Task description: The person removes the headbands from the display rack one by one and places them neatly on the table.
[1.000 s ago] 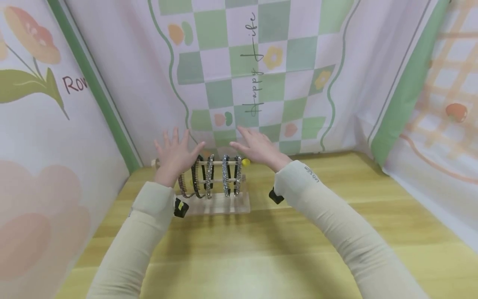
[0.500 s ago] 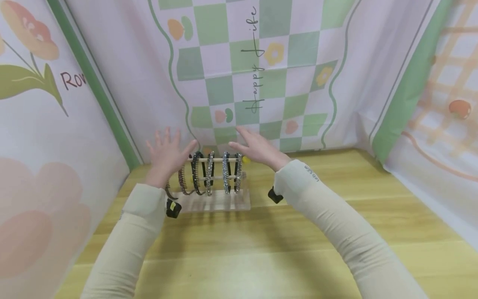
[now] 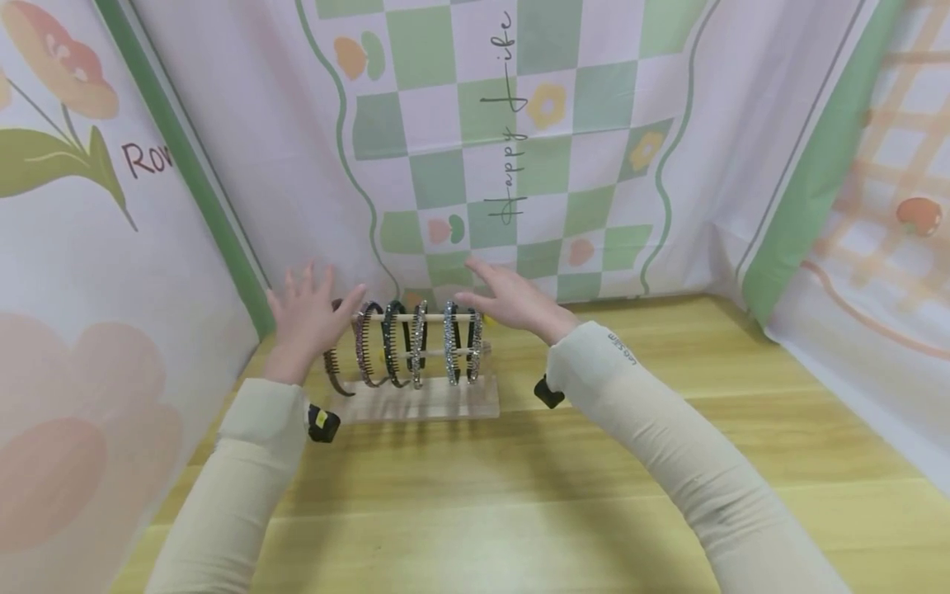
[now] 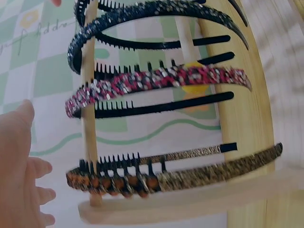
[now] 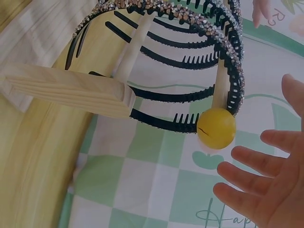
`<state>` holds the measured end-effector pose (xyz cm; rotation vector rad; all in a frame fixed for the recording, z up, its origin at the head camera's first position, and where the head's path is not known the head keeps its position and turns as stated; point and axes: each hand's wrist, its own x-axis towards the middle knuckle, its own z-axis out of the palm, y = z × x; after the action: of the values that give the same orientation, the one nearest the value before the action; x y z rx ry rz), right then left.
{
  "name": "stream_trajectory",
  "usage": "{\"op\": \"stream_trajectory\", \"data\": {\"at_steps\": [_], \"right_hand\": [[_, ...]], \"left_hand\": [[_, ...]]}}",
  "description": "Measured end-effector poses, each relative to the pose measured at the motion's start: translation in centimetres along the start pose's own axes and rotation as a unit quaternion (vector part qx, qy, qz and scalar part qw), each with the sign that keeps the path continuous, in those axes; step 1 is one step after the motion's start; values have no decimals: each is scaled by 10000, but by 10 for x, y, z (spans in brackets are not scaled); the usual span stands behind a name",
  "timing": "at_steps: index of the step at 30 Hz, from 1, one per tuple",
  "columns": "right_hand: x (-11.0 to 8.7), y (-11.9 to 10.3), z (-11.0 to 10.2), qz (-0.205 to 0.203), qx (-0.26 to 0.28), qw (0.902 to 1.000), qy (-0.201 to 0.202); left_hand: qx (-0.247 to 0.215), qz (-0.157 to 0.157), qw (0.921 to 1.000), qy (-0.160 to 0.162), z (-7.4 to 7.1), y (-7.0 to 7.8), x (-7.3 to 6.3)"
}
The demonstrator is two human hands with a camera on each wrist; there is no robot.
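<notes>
Standing here I see headbands (image 4: 164, 78) with rough, sparkly bead-crusted fronts and smooth black plastic-looking legs (image 4: 190, 102), rack (image 5: 71, 90) in bare matt wood, yellow end ball (image 5: 216, 128) smooth and glossy, tabletop (image 3: 475, 536) wood-grain with soft sheen, backdrop (image 3: 668, 264) matt creased cloth, sleeves (image 3: 230, 495) dull cloth.

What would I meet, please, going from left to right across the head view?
Orange flower print, left hand, glittery black headband, silver headband beside it, right hand, strawberry print.
</notes>
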<state>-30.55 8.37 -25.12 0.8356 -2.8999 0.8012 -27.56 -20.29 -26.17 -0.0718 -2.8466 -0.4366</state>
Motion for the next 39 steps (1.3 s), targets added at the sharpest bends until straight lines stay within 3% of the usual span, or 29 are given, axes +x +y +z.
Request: {"op": "stream_trajectory", "data": {"at_steps": [11, 28, 39], "right_hand": [[-3, 6, 3, -260, 223, 9994, -38], [-7, 13, 9, -54, 552, 9981, -259], [-6, 21, 14, -141, 931, 9948, -379]], "left_hand": [[-180, 17, 9998, -37, 0, -18, -10], [-535, 91, 9984, 134, 8, -47, -23], [-636, 350, 9969, 319, 18, -61, -26]]}}
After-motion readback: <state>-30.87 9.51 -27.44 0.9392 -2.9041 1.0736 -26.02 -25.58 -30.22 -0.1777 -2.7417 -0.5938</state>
